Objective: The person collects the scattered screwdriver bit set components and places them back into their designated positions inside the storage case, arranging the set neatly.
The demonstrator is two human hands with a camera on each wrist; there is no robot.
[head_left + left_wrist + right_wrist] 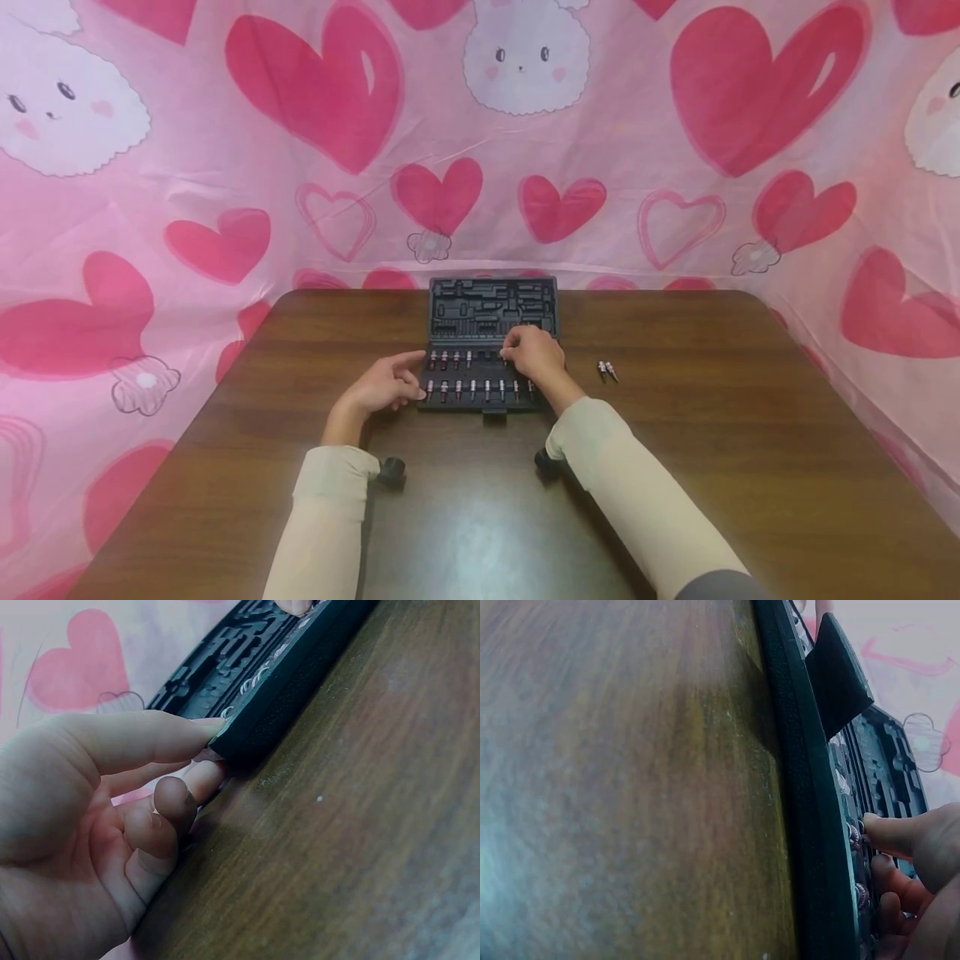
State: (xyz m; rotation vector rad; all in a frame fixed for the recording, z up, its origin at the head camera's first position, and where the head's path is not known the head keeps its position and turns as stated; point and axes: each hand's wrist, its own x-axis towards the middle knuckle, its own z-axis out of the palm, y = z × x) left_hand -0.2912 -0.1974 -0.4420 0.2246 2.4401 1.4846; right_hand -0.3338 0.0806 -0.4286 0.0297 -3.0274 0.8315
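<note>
A black tool case [487, 407] lies with its lid raised on the table, holding two rows of small silver bit sockets with dark tips. At its left end my left hand [382, 385] grips the front corner, thumb on the rim; in the left wrist view several of its fingers [154, 832] are curled beside the case. Over the right part of the back row, my right hand [534, 354] pinches a bit socket [505, 357], mostly hidden by thumb and forefinger. The right wrist view shows those fingertips [877, 825] low against the case, behind front-row sockets [855, 836].
Two loose bit sockets [606, 371] lie side by side on the brown table [705, 433], right of the case. The lid [491, 308] stands up at the back, its moulded slots facing me. A latch [494, 412] sticks out in front. Pink heart-print cloth [562, 208] hangs behind.
</note>
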